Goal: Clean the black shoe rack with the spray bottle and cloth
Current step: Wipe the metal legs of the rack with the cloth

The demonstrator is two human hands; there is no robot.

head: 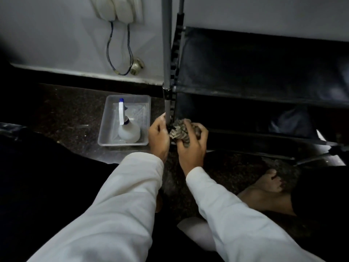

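Head view: left hand (158,138) grips the grey pole (167,53) of the black fabric shoe rack (245,69); right hand (190,148) clutches the crumpled patterned cloth (178,129) against it with curled fingers (187,122). White spray bottle (128,129) stands left. Wiping looks underway, shelves (264,96) likely left to do.

No text, label, brand, number or sign can be read. The spray bottle (129,131), standing in the clear tray (105,137) on the floor at left, shows only a plain white body. The black shoe rack (264,72) at right lies in light too dim to tell any fine print.
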